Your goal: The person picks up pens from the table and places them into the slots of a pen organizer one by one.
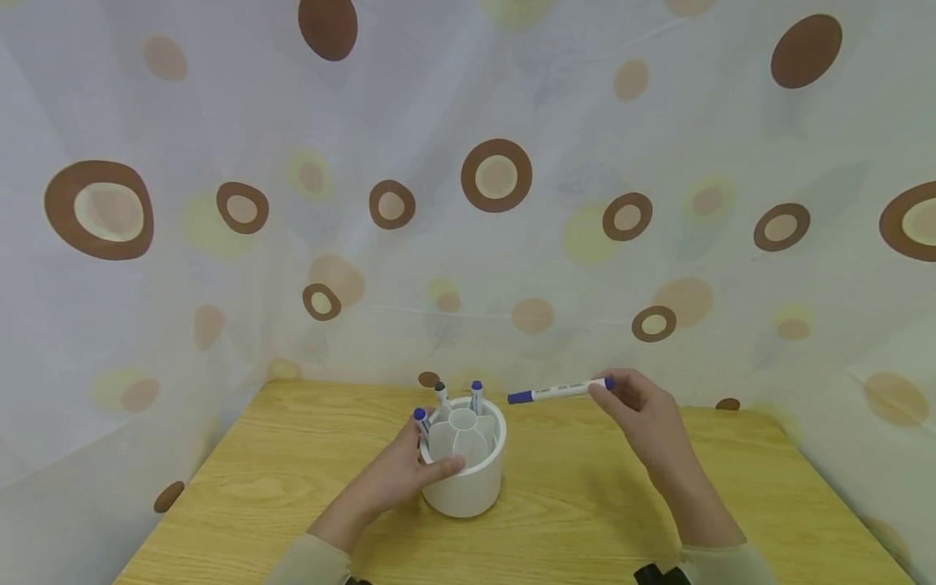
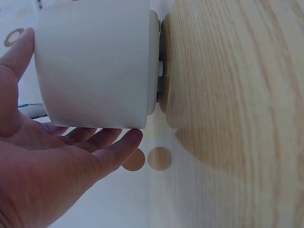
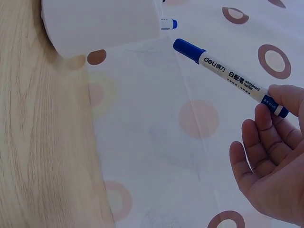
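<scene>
A white round pen holder (image 1: 465, 463) with divided compartments stands on the wooden table (image 1: 585, 504). Three markers (image 1: 476, 396) stick up from its far and left compartments. My left hand (image 1: 409, 471) cups the holder's left side, thumb on the near wall; the holder's wall (image 2: 95, 61) fills the left wrist view beside my palm (image 2: 52, 166). My right hand (image 1: 643, 414) pinches the end of a blue-capped white whiteboard marker (image 1: 559, 391), held level above the table, right of the holder. In the right wrist view the marker (image 3: 228, 76) points its blue cap toward the holder (image 3: 99, 23).
A pale curtain with brown and yellow rings (image 1: 497, 175) hangs close behind and around the table. The table's left edge (image 1: 190, 479) and right edge (image 1: 826, 487) run near the curtain.
</scene>
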{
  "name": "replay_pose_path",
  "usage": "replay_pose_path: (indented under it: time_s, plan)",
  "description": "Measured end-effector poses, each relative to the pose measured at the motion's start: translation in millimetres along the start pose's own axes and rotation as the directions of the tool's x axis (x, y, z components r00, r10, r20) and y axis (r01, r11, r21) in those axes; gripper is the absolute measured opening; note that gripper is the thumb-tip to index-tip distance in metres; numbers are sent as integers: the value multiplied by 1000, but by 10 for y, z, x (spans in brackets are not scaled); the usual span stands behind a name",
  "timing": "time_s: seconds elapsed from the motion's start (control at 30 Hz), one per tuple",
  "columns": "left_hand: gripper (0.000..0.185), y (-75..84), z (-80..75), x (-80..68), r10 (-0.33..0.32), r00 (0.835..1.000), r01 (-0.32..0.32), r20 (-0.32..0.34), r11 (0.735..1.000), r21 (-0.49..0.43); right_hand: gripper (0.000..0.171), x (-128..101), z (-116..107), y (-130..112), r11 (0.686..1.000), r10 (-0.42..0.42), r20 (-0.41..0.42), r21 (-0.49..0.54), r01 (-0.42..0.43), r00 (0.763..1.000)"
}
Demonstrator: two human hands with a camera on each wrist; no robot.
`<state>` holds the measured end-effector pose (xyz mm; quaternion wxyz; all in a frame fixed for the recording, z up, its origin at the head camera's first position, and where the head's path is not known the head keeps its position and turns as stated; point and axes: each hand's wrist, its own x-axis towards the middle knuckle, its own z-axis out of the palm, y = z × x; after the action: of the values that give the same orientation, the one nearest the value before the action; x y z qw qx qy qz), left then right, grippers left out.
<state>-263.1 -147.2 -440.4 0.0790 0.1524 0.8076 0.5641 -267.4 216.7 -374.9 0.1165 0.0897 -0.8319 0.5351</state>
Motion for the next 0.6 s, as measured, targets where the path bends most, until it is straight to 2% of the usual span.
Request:
replay_pose_path:
  time_s: [0.6]
  plan:
    - [95,-27,0,6,1,1000,-1,-1,1000,3,31,-112,160,-226,995,-80,39,59,78,996]
